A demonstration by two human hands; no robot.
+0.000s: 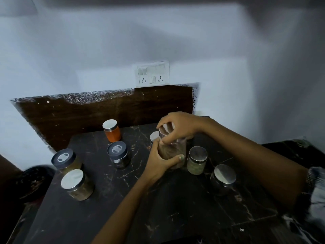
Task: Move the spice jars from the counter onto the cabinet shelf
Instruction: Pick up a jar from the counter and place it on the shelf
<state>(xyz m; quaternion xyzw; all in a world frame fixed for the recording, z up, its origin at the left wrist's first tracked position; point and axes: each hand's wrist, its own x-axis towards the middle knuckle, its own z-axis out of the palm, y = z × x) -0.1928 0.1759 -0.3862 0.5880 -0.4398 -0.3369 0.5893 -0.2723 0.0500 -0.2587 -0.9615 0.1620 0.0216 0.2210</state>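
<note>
Near the counter's (pixel 123 199) far middle, the left hand (pixel 158 164) grips the brown spice jar's (pixel 173 152) body while the right hand's (pixel 177 125) fingers (pixel 164 121) clasp its lid, other jars standing around.

**Wall, Socket Plate and Dark Panel**

Pale bluish-white wall (pixel 105 50) across the back and right. Mounted on it, a white socket plate (pixel 153 73) with switches above and two sockets below. Directly under the plate, a dark brown wooden panel (pixel 105 111), upper edge rough and speckled with white paint. At far left, low down, a dark round bowl-like thing (pixel 33 182), blurred. At far right, a second dark marbled ledge (pixel 295 148) against the wall.
</note>
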